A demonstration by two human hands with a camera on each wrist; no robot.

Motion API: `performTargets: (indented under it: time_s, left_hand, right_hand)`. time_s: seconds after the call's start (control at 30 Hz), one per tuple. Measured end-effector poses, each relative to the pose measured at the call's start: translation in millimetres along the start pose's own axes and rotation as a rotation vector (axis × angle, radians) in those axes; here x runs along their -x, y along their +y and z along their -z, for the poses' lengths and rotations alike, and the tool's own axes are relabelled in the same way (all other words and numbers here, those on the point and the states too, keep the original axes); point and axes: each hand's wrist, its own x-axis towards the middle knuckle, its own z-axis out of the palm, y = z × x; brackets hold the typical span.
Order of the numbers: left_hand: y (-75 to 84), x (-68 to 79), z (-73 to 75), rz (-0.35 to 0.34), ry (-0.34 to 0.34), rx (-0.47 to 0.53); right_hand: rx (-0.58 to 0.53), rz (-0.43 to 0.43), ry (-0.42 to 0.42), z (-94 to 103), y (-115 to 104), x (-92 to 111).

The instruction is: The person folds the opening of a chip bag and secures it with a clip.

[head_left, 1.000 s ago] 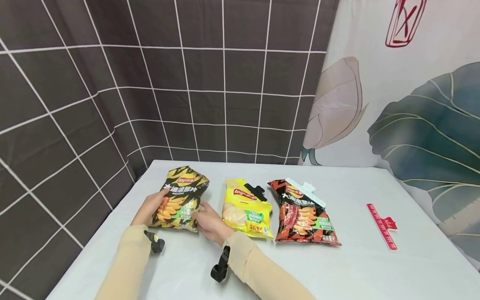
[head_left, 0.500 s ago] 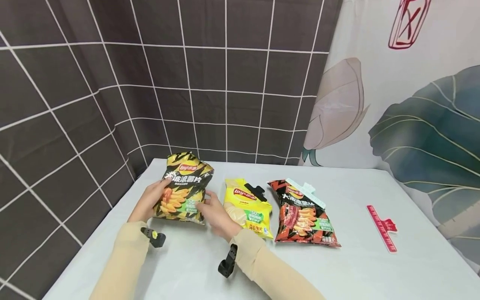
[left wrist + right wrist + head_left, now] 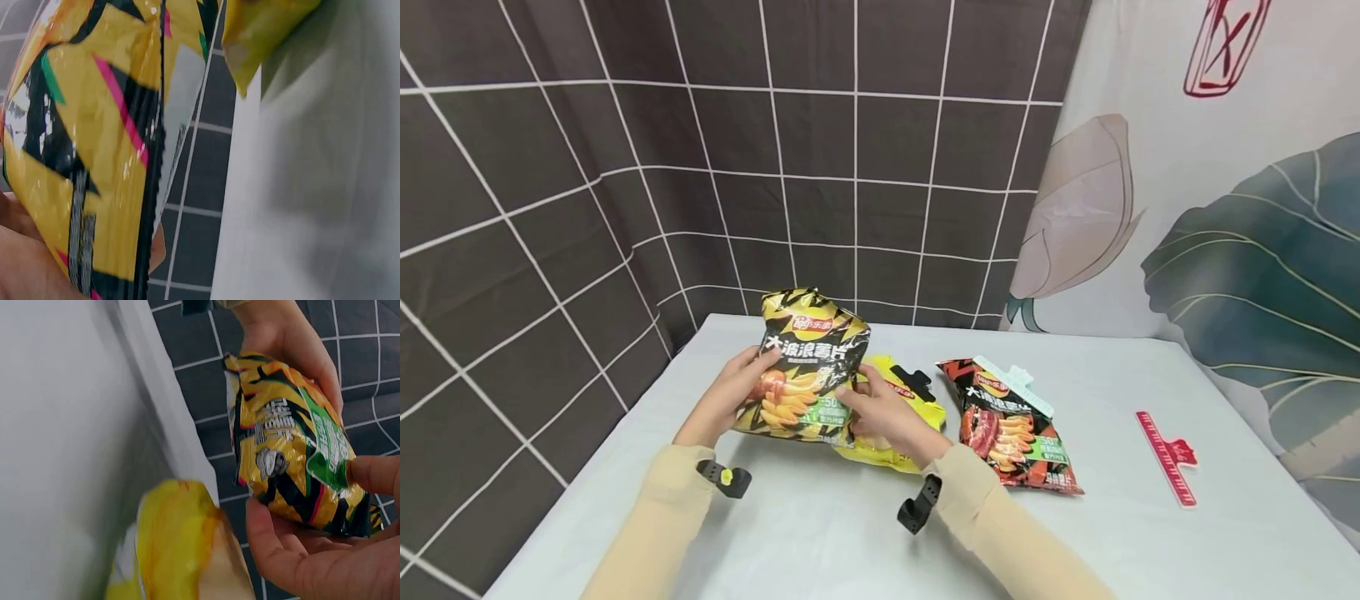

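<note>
Between both hands a black-and-yellow bag of chips point(image 3: 805, 367) is held up, its printed front facing the head camera. My left hand point(image 3: 730, 396) grips its left edge, thumb on the front. At the lower right edge, my right hand point(image 3: 887, 412) pinches it, thumb point(image 3: 375, 474) on the front and fingers behind. In the left wrist view the bag's side and seam fill the left part. Behind the right hand lies a yellow bag of chips point(image 3: 880, 454), partly covered, with a black clip point(image 3: 916, 383) at its top.
A red-and-black bag of chips point(image 3: 1011, 437) with a white clip point(image 3: 1013, 385) lies to the right. Farther right is a red clip point(image 3: 1167, 458) on the white table point(image 3: 1112, 542). A dark tiled-pattern cloth point(image 3: 887, 142) hangs behind.
Both hands have lifted the black-and-yellow bag of chips and carried it to the right, so it now overlaps the yellow bag in the head view. The other bags and clips stay put.
</note>
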Motion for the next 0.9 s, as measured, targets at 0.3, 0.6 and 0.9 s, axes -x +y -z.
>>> performTargets:
  time_s: [0.3, 0.6, 0.9]
  left_hand:
    - [5.8, 9.9, -37.5, -0.081, -0.034, -0.070]
    - [0.3, 28.5, -73.0, -0.174, -0.091, -0.102]
    - [-7.9, 43.5, -101.2, -0.243, -0.112, -0.123]
  right_hand:
    - [0.082, 0.028, -0.022, 43.6, 4.6, 28.3]
    - [0.175, -0.014, 0.013, 76.0, 18.5, 60.3]
    - [0.195, 0.060, -0.116, 101.6, 29.1, 86.5]
